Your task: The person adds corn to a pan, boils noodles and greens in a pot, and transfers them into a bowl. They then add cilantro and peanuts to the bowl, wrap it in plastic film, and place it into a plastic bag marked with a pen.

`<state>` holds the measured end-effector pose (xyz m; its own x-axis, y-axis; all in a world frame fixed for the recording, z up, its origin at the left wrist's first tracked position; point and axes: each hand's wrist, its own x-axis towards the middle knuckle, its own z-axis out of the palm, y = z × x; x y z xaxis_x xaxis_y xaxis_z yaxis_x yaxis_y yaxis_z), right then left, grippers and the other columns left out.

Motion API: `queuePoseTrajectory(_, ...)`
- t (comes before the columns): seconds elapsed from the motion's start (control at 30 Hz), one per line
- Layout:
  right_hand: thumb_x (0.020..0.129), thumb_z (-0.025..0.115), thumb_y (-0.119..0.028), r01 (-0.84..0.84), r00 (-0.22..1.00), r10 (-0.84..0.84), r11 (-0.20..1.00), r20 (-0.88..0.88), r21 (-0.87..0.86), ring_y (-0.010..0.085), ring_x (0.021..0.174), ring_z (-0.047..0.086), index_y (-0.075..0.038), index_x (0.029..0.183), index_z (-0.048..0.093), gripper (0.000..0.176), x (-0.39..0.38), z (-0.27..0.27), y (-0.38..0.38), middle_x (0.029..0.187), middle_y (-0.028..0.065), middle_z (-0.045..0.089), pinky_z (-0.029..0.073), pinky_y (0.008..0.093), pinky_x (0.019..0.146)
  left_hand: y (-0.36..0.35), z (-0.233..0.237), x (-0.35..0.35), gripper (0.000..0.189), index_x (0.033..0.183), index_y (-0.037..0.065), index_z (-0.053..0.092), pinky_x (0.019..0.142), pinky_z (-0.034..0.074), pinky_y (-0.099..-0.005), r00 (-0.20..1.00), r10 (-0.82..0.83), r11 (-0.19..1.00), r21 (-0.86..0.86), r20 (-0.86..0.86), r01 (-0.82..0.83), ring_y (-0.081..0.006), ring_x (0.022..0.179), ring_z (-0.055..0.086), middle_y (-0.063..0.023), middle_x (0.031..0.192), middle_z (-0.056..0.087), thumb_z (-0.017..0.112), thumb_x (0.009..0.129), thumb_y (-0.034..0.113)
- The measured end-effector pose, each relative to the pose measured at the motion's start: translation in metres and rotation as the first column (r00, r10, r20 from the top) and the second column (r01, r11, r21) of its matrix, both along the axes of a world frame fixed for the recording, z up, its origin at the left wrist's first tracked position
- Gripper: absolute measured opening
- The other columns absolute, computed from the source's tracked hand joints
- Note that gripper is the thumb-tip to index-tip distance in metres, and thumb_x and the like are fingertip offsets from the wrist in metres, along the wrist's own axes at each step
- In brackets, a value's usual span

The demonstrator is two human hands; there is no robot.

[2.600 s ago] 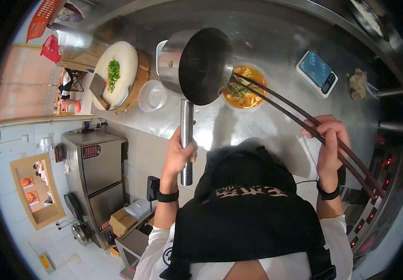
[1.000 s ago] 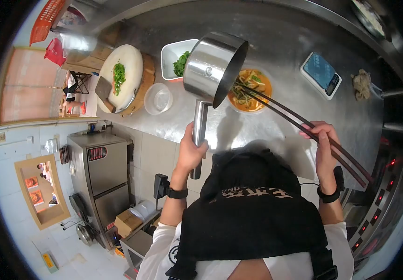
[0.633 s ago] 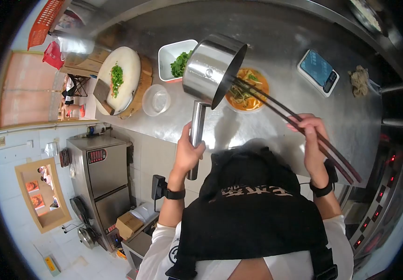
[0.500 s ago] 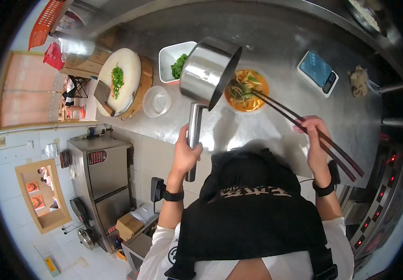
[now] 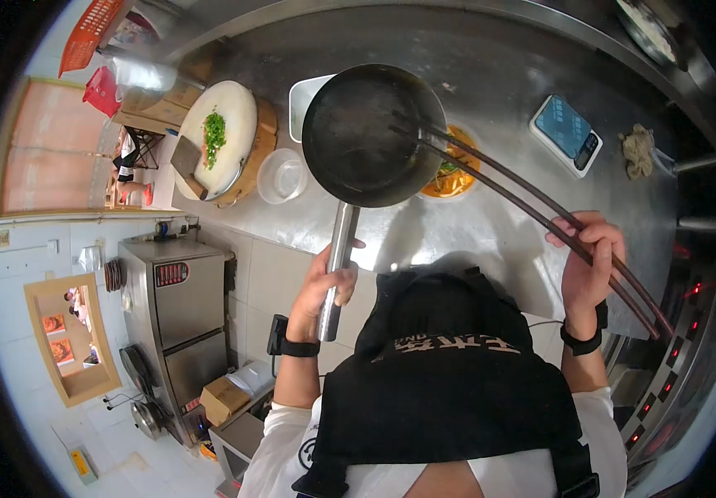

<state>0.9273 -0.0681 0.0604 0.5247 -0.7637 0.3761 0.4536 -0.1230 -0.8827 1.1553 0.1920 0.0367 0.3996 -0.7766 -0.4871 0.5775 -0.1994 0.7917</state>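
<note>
"Steel worktop was spread out ahead of both sets of fingers. What was set on it, largest first?"

"Chopping board, well ahead and to the left of the left fingers. Then came the saucepan, which was held up just beyond them."

"How was it gripped?"

"By its handle, with the fingers of the left hand curled closed around it."

"And what had just changed?"

"Its mouth had been turned from the soup toward the camera, and the chopstick tips had been drawn away from the soup. By that, it was judged, the stirring or guiding of the food had been interrupted."

"Where was the soup?"

"In a bowl, ahead of and between the two hands, partly hidden by the saucepan. The digital scale was placed ahead of the right fingers."

"Were those fingers in use?"

"Long chopsticks were pinched in the right hand, nearly closed, the two sticks slightly apart. No food was seen between the tips, which were overlapped with the pan's inside; whether it was touched could not be told."

"And smallest?"

"Chopped greens, on the board."
</note>
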Motion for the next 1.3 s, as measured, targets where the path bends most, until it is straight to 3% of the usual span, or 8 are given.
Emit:
queuePoseTrajectory(0.3, 0.093, 0.037, -0.022, 0.382, 0.924, -0.377, 0.919, 0.065, -0.096, 0.0276, 0.087, 0.055, -0.002, 0.092, 0.048, 0.023, -0.086, -0.016, -0.056, 0.101, 0.0183, 0.05, 0.047, 0.04, 0.076, -0.014, 0.004, -0.008, 0.046, 0.111, -0.004, 0.038, 0.028, 0.024, -0.018, 0.927, -0.231, 0.973, -0.097, -0.297, 0.211, -0.0046, 0.031, 0.032, 0.0002, 0.05, 0.037, 0.051, 0.07, 0.009)
queuePoseTrajectory(0.47, 0.088, 0.043, -0.005, 0.018, 0.331, -0.787, 0.557, -0.521, -0.83, 0.0288, 0.093, 0.051, 0.001, 0.099, 0.047, 0.014, -0.169, -0.109, -0.096, 0.109, 0.0163, 0.047, 0.044, 0.0342, 0.078, -0.064, -0.005, -0.029, 0.038, 0.111, -0.002, 0.041, 0.035, 0.027, -0.0155, 0.775, -0.456, 0.881, -0.097, -0.437, 0.464, -0.0028, 0.041, 0.036, 0.0029, 0.056, 0.038, 0.052, 0.078, 0.013)
queuePoseTrajectory(0.6, 0.091, 0.037, -0.012, 0.402, 0.294, -0.377, 0.883, -0.878, -0.244, 0.0308, 0.097, 0.048, 0.0, 0.108, 0.045, 0.022, -0.212, -0.167, -0.122, 0.112, 0.017, 0.045, 0.037, 0.0305, 0.087, -0.109, -0.036, -0.061, 0.032, 0.11, 0.001, 0.042, 0.038, 0.028, -0.0154, 0.622, -0.527, 0.798, -0.084, -0.579, 0.597, -0.002, 0.045, 0.037, 0.0043, 0.058, 0.039, 0.051, 0.082, 0.014)
queuePoseTrajectory(0.8, 0.088, 0.042, -0.017, -0.073, 0.125, -0.487, 0.865, -0.865, -0.497, 0.0313, 0.109, 0.045, -0.002, 0.119, 0.044, 0.034, -0.264, -0.225, -0.163, 0.123, 0.0154, 0.042, 0.034, 0.0331, 0.093, -0.172, -0.13, -0.137, 0.033, 0.107, 0.0, 0.041, 0.038, 0.036, -0.0183, 0.499, -0.663, 0.682, -0.176, -0.558, 0.709, -0.0049, 0.044, 0.041, 0.0031, 0.06, 0.044, 0.055, 0.078, 0.011)
queuePoseTrajectory(0.97, 0.085, 0.046, -0.004, -0.02, 0.25, -0.754, 0.623, -0.607, -0.782, 0.0311, 0.111, 0.043, -0.003, 0.115, 0.049, 0.031, -0.263, -0.154, -0.159, 0.12, 0.0151, 0.04, 0.034, 0.0388, 0.094, -0.222, -0.167, -0.202, 0.034, 0.108, 0.003, 0.042, 0.052, 0.048, -0.0248, 0.593, -0.609, 0.769, -0.21, -0.526, 0.604, -0.0103, 0.058, 0.053, -0.0035, 0.07, 0.049, 0.055, 0.08, 0.017)
queuePoseTrajectory(1.13, 0.089, 0.045, -0.007, 0.095, 0.428, -0.745, 0.6, -0.512, -0.794, 0.0275, 0.104, 0.046, 0.0, 0.106, 0.053, 0.02, -0.2, -0.045, -0.088, 0.11, 0.0145, 0.048, 0.043, 0.0375, 0.085, -0.201, -0.236, -0.217, 0.03, 0.106, 0.009, 0.044, 0.086, 0.041, -0.0362, 0.685, -0.365, 0.902, 0.056, 0.631, 0.428, -0.019, 0.099, 0.049, -0.0077, 0.099, 0.051, 0.049, 0.088, 0.032)
queuePoseTrajectory(1.2, 0.089, 0.047, -0.015, 0.116, 0.534, -0.663, 0.672, -0.524, -0.731, 0.0252, 0.088, 0.051, -0.002, 0.088, 0.052, 0.014, -0.173, -0.017, -0.032, 0.099, 0.0147, 0.049, 0.047, 0.0378, 0.073, -0.162, -0.186, -0.161, 0.027, 0.104, 0.01, 0.045, 0.082, 0.042, -0.0353, 0.991, 0.096, 0.994, -0.033, -0.098, -0.1, -0.0195, 0.095, 0.051, -0.0051, 0.097, 0.052, 0.045, 0.09, 0.034)
queuePoseTrajectory(1.3, 0.086, 0.047, -0.007, 0.023, 0.724, -0.357, 0.868, -0.59, -0.496, 0.0225, 0.06, 0.056, -0.004, 0.076, 0.051, 0.011, -0.123, -0.003, 0.035, 0.078, 0.0129, 0.051, 0.045, 0.0334, 0.061, -0.137, -0.166, -0.081, 0.026, 0.103, 0.01, 0.039, 0.079, 0.043, -0.0343, 0.864, 0.503, 0.853, 0.151, 0.021, -0.5, -0.0161, 0.088, 0.049, -0.0053, 0.093, 0.049, 0.04, 0.093, 0.033)
